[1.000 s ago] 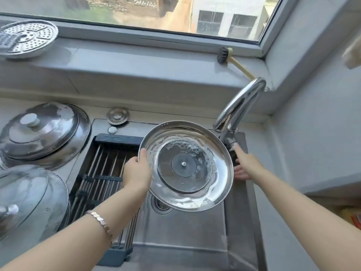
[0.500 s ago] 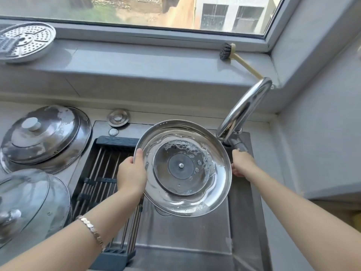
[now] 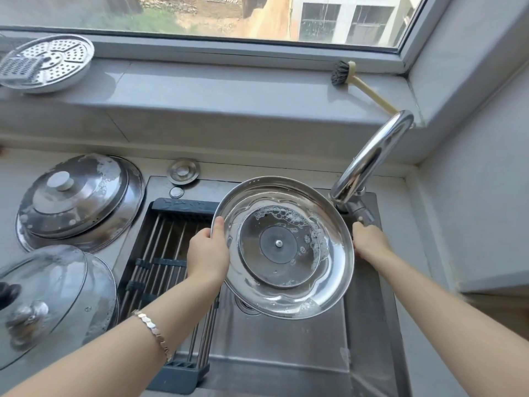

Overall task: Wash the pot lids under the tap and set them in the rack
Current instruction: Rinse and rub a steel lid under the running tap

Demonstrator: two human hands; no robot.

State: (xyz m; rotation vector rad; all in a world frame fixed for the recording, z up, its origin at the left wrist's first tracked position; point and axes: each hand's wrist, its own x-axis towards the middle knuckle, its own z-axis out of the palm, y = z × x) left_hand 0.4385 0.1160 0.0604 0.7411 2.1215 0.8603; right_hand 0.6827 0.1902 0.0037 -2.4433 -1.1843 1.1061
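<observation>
- Head view: steel pot lid [image 3: 282,247], underside up, over sink [image 3: 286,345] beside tap [image 3: 369,159], sudsy water inside.
- Handling, judged: rigid, light, wet and slippery; rim gives surest hold.
- Left hand [image 3: 207,253]: thumb hooked over left rim, fingers underneath, unseen.
- Right hand [image 3: 369,242]: at tap base; finger state cannot be told.
- Rack [image 3: 160,253]: just left of lid.

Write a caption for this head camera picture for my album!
Left hand grips a soapy, upturned pot lid over the sink; right hand is by the tap base.
</observation>
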